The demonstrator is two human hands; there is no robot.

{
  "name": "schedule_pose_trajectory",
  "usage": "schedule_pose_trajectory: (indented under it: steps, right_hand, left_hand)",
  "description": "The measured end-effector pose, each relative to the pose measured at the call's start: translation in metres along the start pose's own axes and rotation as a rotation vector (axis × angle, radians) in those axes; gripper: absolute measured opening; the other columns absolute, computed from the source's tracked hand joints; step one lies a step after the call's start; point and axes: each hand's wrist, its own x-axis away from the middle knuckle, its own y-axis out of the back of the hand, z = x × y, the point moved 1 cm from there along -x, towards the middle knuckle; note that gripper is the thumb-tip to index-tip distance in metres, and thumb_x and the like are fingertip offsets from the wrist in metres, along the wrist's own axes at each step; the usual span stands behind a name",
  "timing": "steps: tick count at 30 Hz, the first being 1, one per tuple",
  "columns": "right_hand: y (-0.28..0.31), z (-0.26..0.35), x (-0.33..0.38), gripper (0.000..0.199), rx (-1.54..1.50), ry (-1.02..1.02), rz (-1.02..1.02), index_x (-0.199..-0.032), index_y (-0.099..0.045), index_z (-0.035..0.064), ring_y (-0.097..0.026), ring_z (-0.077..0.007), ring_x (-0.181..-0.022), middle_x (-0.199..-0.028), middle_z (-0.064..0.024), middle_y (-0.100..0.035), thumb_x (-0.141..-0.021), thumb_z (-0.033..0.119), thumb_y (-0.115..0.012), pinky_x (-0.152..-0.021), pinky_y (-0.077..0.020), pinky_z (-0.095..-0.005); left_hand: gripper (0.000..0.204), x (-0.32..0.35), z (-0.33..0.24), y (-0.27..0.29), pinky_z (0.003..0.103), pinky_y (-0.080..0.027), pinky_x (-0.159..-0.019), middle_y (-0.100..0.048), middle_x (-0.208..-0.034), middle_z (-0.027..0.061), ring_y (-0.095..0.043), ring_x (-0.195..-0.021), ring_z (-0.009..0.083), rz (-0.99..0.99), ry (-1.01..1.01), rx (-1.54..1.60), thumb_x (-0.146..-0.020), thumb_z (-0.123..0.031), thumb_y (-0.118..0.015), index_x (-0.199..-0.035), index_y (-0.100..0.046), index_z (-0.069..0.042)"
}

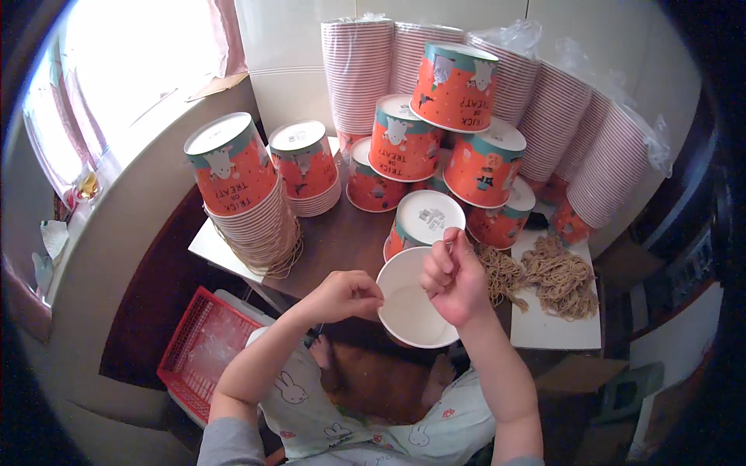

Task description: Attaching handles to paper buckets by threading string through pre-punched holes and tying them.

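Note:
An orange paper bucket (416, 307) is tilted in front of me, its white inside facing up toward me. My left hand (342, 297) is closed at the bucket's left rim, fingertips pinched against its edge. Above the bucket's right side, my right hand (457, 279) is raised with thumb and forefinger pinched together. Something thin and small shows at those fingertips, too fine to name. Just behind the open bucket stands an upside-down bucket (431, 217) with a white base. Tangled tan cords (559, 278) lie to the right of my right hand.
Upside-down orange buckets (454, 85) form a pyramid on the brown table (322, 248). Tall nested stacks in plastic (357, 74) line the wall. At left stands a bucket stack with cords hanging (249, 225). A red basket (183, 330) is low on the left.

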Motion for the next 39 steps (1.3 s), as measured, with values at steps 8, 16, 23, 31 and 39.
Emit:
schedule_pose_trajectory:
  steps: [8,16,23,31,39]
  right_hand:
    - [0.002,0.024,-0.001,0.018,-0.045,0.111,-0.083,-0.085,-0.047,0.0143,-0.020,-0.0067,-0.042,-0.051,0.0038,-0.023,-0.091,0.029,-0.040,-0.040,-0.0178,-0.0227]
    - [0.000,0.016,-0.001,0.021,0.014,0.107,-0.120,-0.087,-0.050,0.0126,-0.027,-0.0093,-0.047,-0.054,0.0015,-0.031,-0.091,0.032,-0.041,-0.043,-0.0238,-0.0237]
    - [0.003,0.005,-0.002,0.052,0.295,0.064,0.135,-0.126,-0.037,0.0061,-0.050,-0.0175,-0.100,-0.107,-0.0084,-0.054,-0.084,0.034,-0.053,-0.086,-0.0382,-0.0281]
    - [-0.006,-0.017,0.008,0.040,1.648,-0.226,0.282,-0.110,-0.050,0.0052,-0.057,-0.0202,-0.083,-0.104,-0.0114,-0.054,-0.075,0.022,-0.063,-0.074,-0.0448,-0.0318]
    - [0.004,-0.027,0.008,0.021,1.846,-0.079,0.270,-0.083,-0.059,0.0028,-0.059,-0.0276,-0.072,-0.079,-0.0136,-0.060,-0.078,0.023,-0.057,-0.068,-0.0461,-0.0363]
  left_hand:
    - [0.009,0.004,0.006,0.001,0.024,-0.049,-0.064,-0.063,-0.075,0.0051,-0.061,-0.070,0.0105,-0.007,0.092,0.044,-0.075,-0.007,-0.064,-0.081,-0.062,-0.001]
    - [0.009,0.005,0.004,0.000,0.025,-0.048,-0.064,-0.063,-0.074,0.0054,-0.060,-0.069,0.0122,-0.038,0.020,0.010,-0.075,-0.009,-0.063,-0.081,-0.062,-0.003]
    - [0.012,0.006,0.004,-0.001,0.025,-0.048,-0.063,-0.064,-0.073,0.0058,-0.060,-0.067,0.0123,-0.061,0.097,0.056,-0.076,-0.010,-0.063,-0.085,-0.062,-0.002]
    - [0.014,0.008,0.006,-0.001,0.026,-0.047,-0.062,-0.063,-0.073,0.0082,-0.060,-0.065,0.0128,-0.093,0.083,0.067,-0.076,-0.012,-0.062,-0.085,-0.061,-0.002]
    - [0.013,0.008,0.005,-0.002,0.027,-0.047,-0.063,-0.063,-0.072,0.0082,-0.060,-0.066,0.0130,-0.110,0.045,0.080,-0.076,-0.012,-0.061,-0.085,-0.059,-0.002]
